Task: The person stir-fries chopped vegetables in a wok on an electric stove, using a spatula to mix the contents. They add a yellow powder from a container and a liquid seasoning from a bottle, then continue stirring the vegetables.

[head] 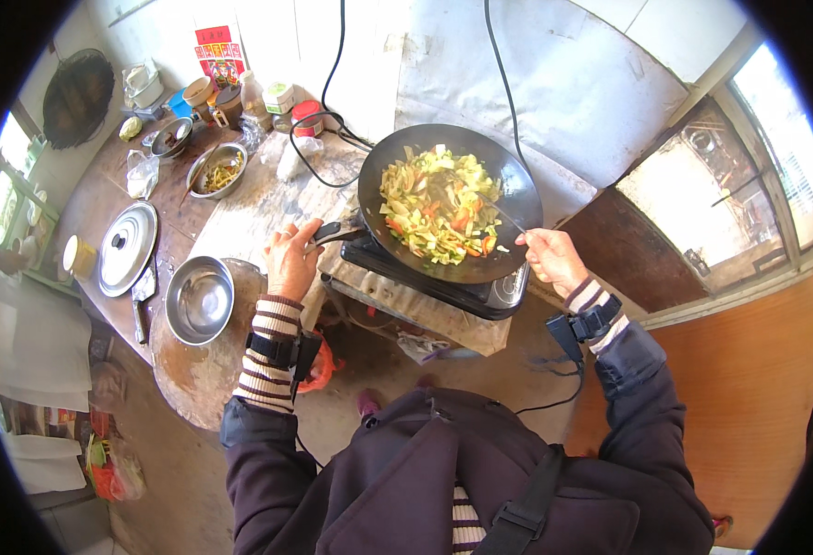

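A dark wok (517,201) sits on a black induction cooker (510,295). Chopped cabbage with orange pieces, perhaps carrot (441,201), fills the middle of it. My left hand (291,258) grips the wok's black handle (337,231) on the left side. At the right rim, my right hand (552,258) holds a thin metal utensil (507,214). Its far end is buried in the vegetables, so its kind cannot be told. Both wrists wear black straps with small devices.
Left of the wok, an empty steel bowl (200,300) rests on a round wooden board (170,368). Beyond lie a cleaver (142,298), a metal lid (127,246) and a bowl of yellowish food strips (219,173). A black cable (319,177) loops beside the wok. Jars (229,104) line the wall.
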Demonstrator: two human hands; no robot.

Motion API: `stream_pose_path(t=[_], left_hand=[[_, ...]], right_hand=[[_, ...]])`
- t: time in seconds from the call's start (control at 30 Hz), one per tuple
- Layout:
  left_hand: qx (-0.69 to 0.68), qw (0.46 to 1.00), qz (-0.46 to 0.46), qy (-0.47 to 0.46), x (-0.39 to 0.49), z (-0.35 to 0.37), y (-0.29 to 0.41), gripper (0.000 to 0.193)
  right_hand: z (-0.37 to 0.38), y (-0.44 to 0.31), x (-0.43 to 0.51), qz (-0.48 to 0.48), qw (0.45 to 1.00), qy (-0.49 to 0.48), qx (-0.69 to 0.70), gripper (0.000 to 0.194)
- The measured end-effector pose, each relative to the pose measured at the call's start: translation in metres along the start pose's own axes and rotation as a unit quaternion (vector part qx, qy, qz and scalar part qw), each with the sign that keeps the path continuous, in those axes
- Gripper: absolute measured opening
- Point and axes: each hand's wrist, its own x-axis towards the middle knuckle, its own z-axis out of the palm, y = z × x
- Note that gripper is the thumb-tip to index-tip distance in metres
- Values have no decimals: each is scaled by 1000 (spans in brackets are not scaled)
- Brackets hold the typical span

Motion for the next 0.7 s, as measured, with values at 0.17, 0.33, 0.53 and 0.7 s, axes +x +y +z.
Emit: stream_pose_path(t=[0.17,0.33,0.53,0.7], left_hand=[[30,999,5,-9,2,-3,1,45],[22,1000,5,-8,2,-3,1,45],[3,1000,10,3,2,0,0,40],[11,1000,12,3,1,0,-1,41]], right_hand=[[-17,-6,-4,11,999,36,-15,21],[-17,-2,2,21,988,90,-126,21],[-8,-13,-13,76,990,-7,-117,20],[-8,-36,-6,-102,933,31,-345,22]])
